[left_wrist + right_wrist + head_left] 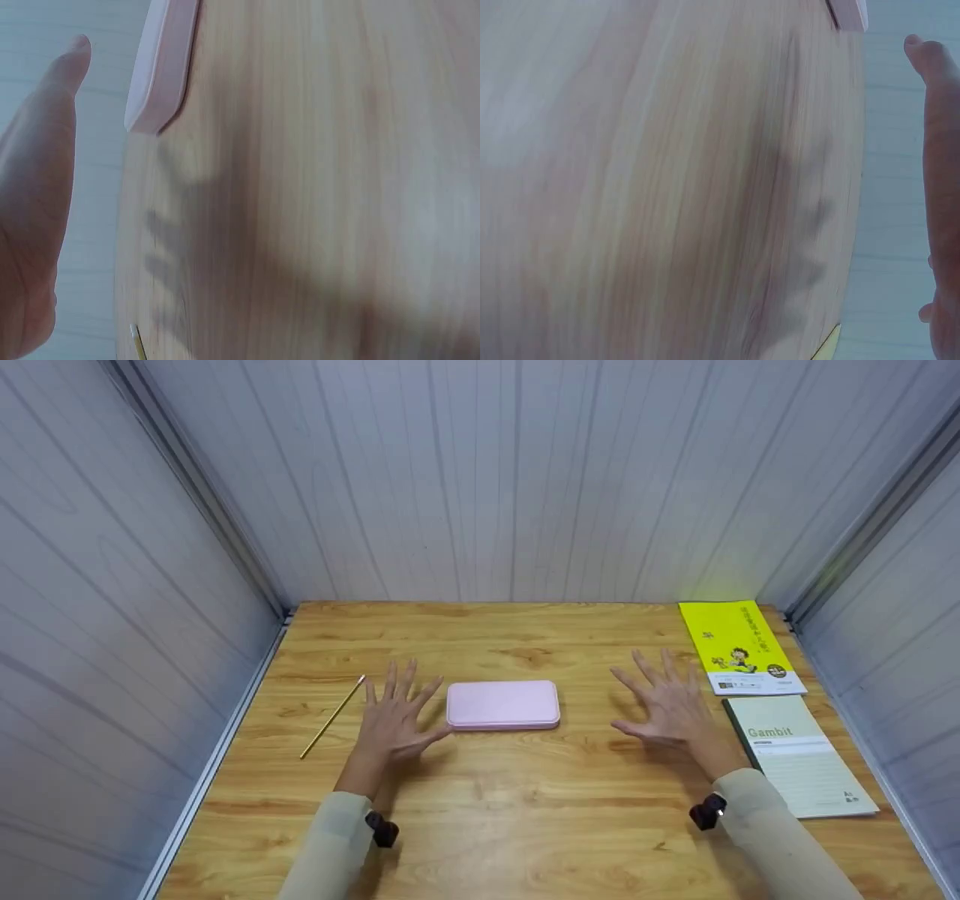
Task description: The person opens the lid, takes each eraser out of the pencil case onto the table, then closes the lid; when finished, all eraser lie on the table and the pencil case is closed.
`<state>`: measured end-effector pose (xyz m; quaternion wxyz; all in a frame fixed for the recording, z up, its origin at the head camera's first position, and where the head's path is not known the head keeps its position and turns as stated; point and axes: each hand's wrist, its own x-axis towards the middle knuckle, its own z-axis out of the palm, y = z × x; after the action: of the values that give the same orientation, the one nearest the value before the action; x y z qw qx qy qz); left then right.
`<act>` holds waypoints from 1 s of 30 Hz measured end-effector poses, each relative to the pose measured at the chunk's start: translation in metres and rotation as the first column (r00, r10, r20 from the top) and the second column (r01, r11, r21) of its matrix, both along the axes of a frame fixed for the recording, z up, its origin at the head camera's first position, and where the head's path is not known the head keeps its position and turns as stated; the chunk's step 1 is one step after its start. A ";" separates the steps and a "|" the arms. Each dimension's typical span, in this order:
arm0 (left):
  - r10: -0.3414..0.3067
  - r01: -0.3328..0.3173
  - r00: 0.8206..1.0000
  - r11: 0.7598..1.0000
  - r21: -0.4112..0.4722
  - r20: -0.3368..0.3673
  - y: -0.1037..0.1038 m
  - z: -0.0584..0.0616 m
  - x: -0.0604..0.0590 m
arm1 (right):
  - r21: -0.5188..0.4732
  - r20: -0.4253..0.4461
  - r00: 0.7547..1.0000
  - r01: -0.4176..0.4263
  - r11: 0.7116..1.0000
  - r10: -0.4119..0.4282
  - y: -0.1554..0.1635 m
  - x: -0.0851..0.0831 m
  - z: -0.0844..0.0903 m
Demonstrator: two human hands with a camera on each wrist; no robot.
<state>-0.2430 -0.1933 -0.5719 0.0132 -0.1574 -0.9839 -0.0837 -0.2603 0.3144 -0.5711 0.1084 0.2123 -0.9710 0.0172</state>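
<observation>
Between the two hands a pink, rounded rectangular case (503, 704) lies closed on the wooden table. My left hand (395, 724) is held above the table with fingers spread, its thumb overlapping the case's left edge in the head view. Just left of that hand lies a thin gold pencil (333, 717) with a pale tip. My right hand (670, 712) hovers with spread fingers, between the case and the notebooks. It holds nothing. In the left wrist view the end of the pink case (161, 75) shows beyond the left thumb (69, 71), with the hand's shadow on the table.
At the back right lies a yellow booklet (731, 641) with a cartoon figure. A pale notebook (806, 769) marked "Gambit" lies in front of it, partly behind the right forearm. Panelled walls (480, 480) close off the wooden table (510, 825) at the back and both sides.
</observation>
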 end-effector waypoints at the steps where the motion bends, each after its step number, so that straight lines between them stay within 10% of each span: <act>1: -0.003 0.003 1.000 1.000 0.009 0.003 0.002 0.000 -0.001 | -0.006 0.011 1.000 -0.001 1.000 0.001 -0.004 0.000 0.000; 11: -0.035 0.026 0.999 0.969 0.244 0.034 0.020 -0.016 -0.012 | -0.064 0.010 0.995 -0.095 0.993 0.096 -0.033 -0.004 0.000; 21: -0.073 0.032 0.995 0.865 0.501 0.062 0.039 -0.034 -0.018 | -0.202 0.034 0.974 -0.214 0.956 0.225 -0.065 -0.006 0.001; 30: 0.005 -0.034 0.999 0.820 0.571 0.052 0.048 -0.051 -0.022 | -0.296 0.013 0.951 -0.290 0.910 0.308 -0.097 -0.009 0.005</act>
<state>-0.2649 -0.1454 -0.6230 0.0368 -0.1342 -0.9151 -0.3784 -0.2690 0.2177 -0.5665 0.1058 0.3395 -0.9166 0.1825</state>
